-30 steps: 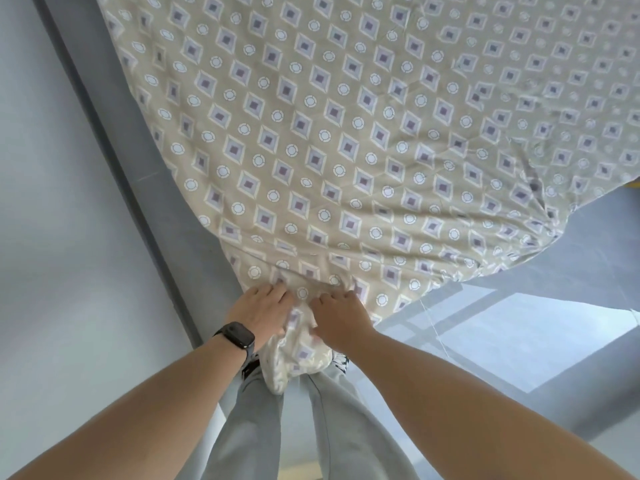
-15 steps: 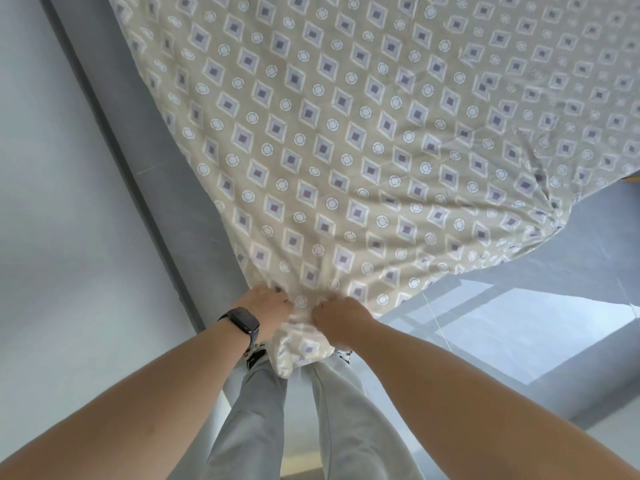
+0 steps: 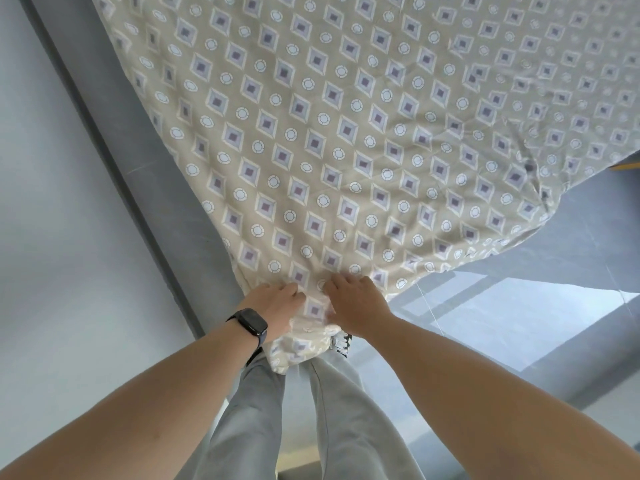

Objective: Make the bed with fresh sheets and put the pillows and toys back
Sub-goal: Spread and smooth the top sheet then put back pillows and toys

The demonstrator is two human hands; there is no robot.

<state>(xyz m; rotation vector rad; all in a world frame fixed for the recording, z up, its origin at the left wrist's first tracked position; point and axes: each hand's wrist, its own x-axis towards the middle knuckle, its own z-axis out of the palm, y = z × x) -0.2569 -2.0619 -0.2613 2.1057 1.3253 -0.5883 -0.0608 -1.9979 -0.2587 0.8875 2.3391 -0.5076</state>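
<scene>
Sheet (image 3: pixel 346 133): beige cloth printed with grey-purple diamonds and white rings, spread from 12 o'clock down to the centre, one corner gathered at the person's waist just below centre.
Sheet corner (image 3: pixel 304 344): bunched into a loose wad between both hands, hanging against the grey trousers (image 3: pixel 311 427).
Left hand (image 3: pixel 275 304): at 7 o'clock of the gathered point, fingers curled into the cloth, gripping the corner; knuckles hidden in folds.
Right hand (image 3: pixel 356 306): just beside the left, at 5 o'clock of the gather, fingers bent over the cloth and holding it.
Watch (image 3: pixel 251 323): dark band and dark face on the left wrist; nothing legible on the screen.
Far edge (image 3: pixel 540 188): puckered and creased toward 3 o'clock, hanging off over the grey floor (image 3: pixel 588 254).
Risk, slack: likely an uneven lay if tension goes to one corner only, given creases at 3 o'clock.
Risk, slip: bunched grip could let cloth slide out during a pull or shake.
Risk, floor: dangling wad and 3 o'clock edge could brush the floor and soil fresh linen.
Risk, footing: hanging cloth near the legs may snag a step.
Writing: dark block print on a white tag or strip at the trousers (image 3: pixel 341 344), too small to read; no brand visible elsewhere.
</scene>
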